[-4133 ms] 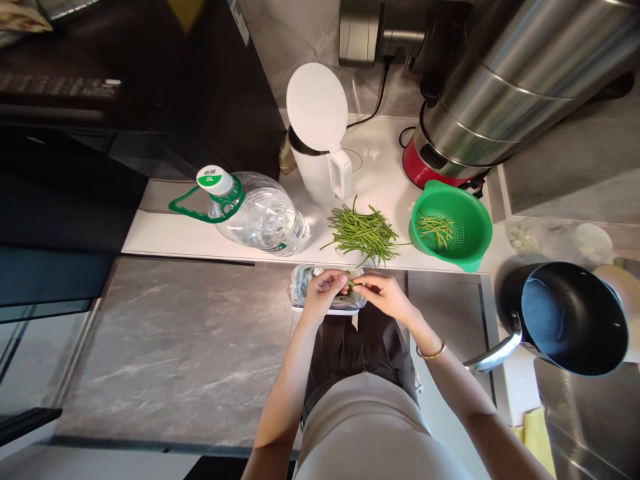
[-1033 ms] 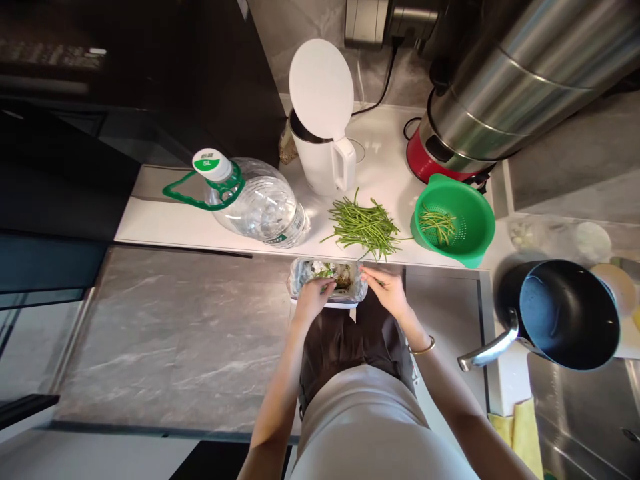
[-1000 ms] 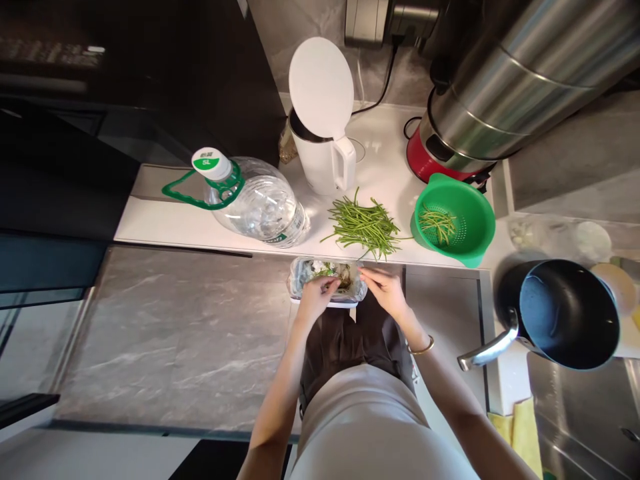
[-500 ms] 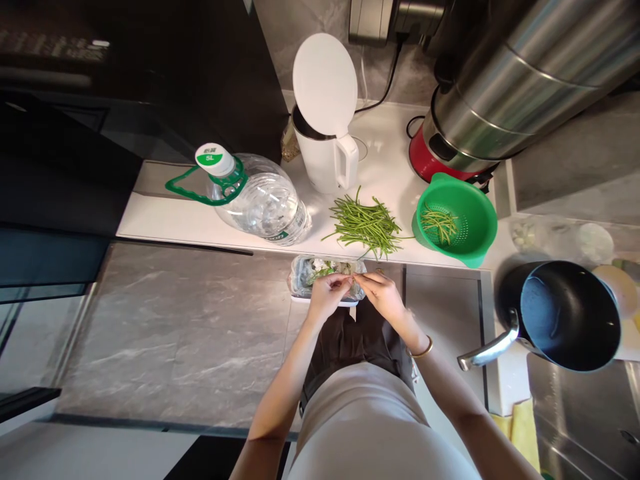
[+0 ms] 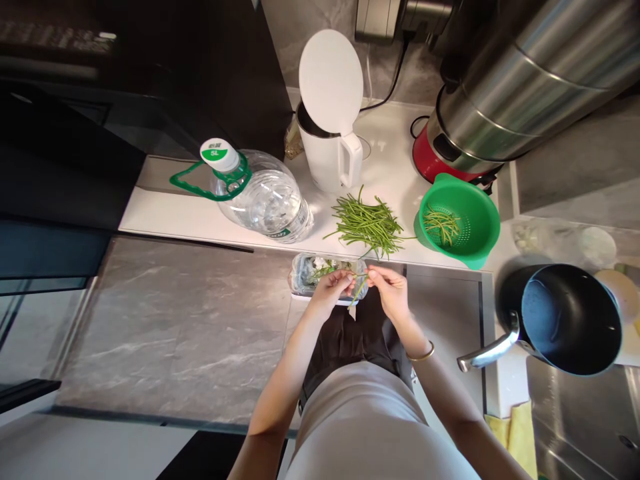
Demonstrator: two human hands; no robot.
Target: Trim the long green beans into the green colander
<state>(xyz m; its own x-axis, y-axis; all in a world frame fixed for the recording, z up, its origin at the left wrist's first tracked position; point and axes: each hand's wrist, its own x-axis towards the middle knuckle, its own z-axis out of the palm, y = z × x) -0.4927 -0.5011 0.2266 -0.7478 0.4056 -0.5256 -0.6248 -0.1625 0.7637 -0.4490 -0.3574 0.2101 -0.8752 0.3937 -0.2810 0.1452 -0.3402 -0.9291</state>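
Between my two hands is a thin green vegetable stem (image 5: 358,288), with part of it hanging down. My left hand (image 5: 332,289) pinches it on one side, fingers curled. On the other side my right hand (image 5: 392,288) grips it between thumb and fingertips. Just below and behind the hands sits a small bin (image 5: 301,280) lined with a clear bag, holding green and whitish scraps. A loose pile of long green stems (image 5: 369,224) lies on the counter beyond. To its right, a green colander (image 5: 477,223) holds a few short stem pieces.
A large clear water bottle (image 5: 270,203) with a green handle lies left of the pile. Behind stands a white kettle (image 5: 320,160), lid raised. A steel and red appliance (image 5: 427,152) is behind the colander. A dark pot (image 5: 575,320) sits right, near the sink (image 5: 585,413).
My hands have moved slightly apart, the right one shifting rightward. The green stem now shows between them and hangs down. The camera view has shifted a little.
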